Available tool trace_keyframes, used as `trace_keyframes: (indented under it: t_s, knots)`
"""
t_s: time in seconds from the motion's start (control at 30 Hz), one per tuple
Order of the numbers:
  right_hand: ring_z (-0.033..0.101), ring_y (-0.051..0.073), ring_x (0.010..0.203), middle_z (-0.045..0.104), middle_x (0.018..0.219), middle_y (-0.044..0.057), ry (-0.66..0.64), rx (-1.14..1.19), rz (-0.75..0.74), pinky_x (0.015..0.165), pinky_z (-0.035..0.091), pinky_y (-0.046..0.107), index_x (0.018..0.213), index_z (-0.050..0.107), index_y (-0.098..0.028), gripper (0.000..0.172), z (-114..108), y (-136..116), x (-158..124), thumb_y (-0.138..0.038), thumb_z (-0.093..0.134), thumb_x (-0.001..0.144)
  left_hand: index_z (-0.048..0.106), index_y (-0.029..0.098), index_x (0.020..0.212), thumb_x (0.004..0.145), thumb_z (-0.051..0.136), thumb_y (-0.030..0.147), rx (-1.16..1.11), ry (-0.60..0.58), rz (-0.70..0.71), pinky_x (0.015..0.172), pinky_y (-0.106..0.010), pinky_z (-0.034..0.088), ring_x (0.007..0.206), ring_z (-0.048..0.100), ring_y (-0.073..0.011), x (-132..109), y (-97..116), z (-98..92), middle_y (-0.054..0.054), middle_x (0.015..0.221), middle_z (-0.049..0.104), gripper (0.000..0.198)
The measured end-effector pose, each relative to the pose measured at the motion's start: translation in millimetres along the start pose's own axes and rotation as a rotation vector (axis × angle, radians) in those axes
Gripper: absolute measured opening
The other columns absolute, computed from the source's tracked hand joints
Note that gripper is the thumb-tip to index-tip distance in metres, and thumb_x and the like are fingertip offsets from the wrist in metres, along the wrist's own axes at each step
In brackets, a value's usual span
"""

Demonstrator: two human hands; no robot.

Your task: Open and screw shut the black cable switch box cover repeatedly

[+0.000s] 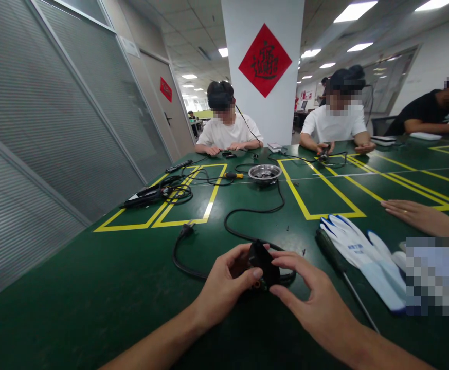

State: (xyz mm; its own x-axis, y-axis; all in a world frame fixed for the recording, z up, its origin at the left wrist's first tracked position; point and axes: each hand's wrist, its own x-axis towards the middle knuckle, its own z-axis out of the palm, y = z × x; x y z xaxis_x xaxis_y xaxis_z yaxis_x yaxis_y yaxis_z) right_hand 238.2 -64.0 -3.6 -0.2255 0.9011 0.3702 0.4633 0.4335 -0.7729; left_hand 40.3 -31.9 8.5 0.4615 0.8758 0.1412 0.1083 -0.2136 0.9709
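Close in front of me, both hands are on a black power adapter (265,261). My left hand (230,272) grips its left side, the thumb pressed across the lower part. Beneath that thumb some green circuit board and copper-coloured parts (258,284) show. Against the upright black casing on the right, my right hand (305,288) closes its thumb and fingertips. Whether casing and board are joined I cannot tell. A black cable runs behind my hands, and its two-pin plug (187,228) lies on the table to the left.
On the green table (131,277) are a screwdriver (340,267) and white gloves (357,252) at right, near another person's hand (420,213). Farther off stand a metal bowl (265,173), a yellow-handled tool (233,176) and coiled cables (178,192). Several people sit around the table.
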Motion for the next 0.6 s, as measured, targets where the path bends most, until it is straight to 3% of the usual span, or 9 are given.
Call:
trace_keyframes:
  t_s: [0.07, 0.13, 0.2, 0.3, 0.47, 0.6]
  knots:
    - [0.057, 0.018, 0.115, 0.061, 0.124, 0.003, -0.001, -0.013, -0.010, 0.100, 0.047, 0.038, 0.113, 0.057, -0.027, 0.031, -3, 2, 0, -0.030, 0.062, 0.082, 0.051, 0.015, 0.125, 0.090, 0.057, 0.040, 0.043, 0.038, 0.048, 0.090, -0.040, 0.051, 0.108, 0.061, -0.0271, -1, 6, -8.3, -0.013, 0.121, 0.061, 0.044]
    - [0.057, 0.018, 0.114, 0.061, 0.123, 0.004, 0.056, -0.060, -0.019, 0.099, 0.047, 0.038, 0.113, 0.057, -0.027, 0.029, -10, 8, 2, -0.032, 0.058, 0.085, 0.052, 0.017, 0.124, 0.088, 0.059, 0.033, 0.237, 0.044, 0.151, 0.094, -0.040, 0.049, 0.110, 0.058, -0.0262, -2, 12, -20.6, -0.011, 0.119, 0.061, 0.041]
    - [0.057, 0.018, 0.112, 0.062, 0.119, 0.004, 0.142, -0.124, -0.023, 0.097, 0.047, 0.038, 0.111, 0.058, -0.026, 0.025, -19, 16, 6, -0.030, 0.054, 0.087, 0.054, 0.021, 0.125, 0.083, 0.063, 0.027, 0.529, -0.071, 0.222, 0.096, -0.040, 0.046, 0.109, 0.056, -0.0249, -2, 15, -31.1, -0.009, 0.118, 0.058, 0.044]
    - [0.059, 0.019, 0.104, 0.064, 0.110, 0.004, 0.233, -0.201, 0.006, 0.087, 0.052, 0.036, 0.108, 0.060, -0.025, 0.021, -30, 28, 13, -0.028, 0.051, 0.089, 0.047, 0.025, 0.135, 0.085, 0.061, 0.025, 0.788, -0.255, 0.206, 0.095, -0.038, 0.046, 0.106, 0.056, -0.0233, -1, 12, -35.9, -0.008, 0.122, 0.054, 0.052]
    - [0.059, 0.019, 0.097, 0.063, 0.106, 0.005, 0.240, -0.222, 0.049, 0.060, 0.051, 0.026, 0.107, 0.060, -0.025, 0.021, -34, 34, 15, -0.029, 0.049, 0.090, 0.041, 0.025, 0.140, 0.090, 0.058, 0.033, 0.912, -0.362, 0.164, 0.094, -0.038, 0.048, 0.107, 0.057, -0.0251, -1, -2, -26.7, -0.009, 0.125, 0.053, 0.054]
    - [0.059, 0.019, 0.097, 0.063, 0.105, 0.005, 0.233, -0.260, -0.006, 0.068, 0.052, 0.030, 0.106, 0.060, -0.025, 0.020, -32, 34, 13, -0.028, 0.049, 0.090, 0.042, 0.024, 0.139, 0.093, 0.055, 0.038, 0.929, -0.364, 0.184, 0.093, -0.036, 0.048, 0.106, 0.058, -0.0245, -1, -6, -23.7, -0.009, 0.121, 0.055, 0.050]
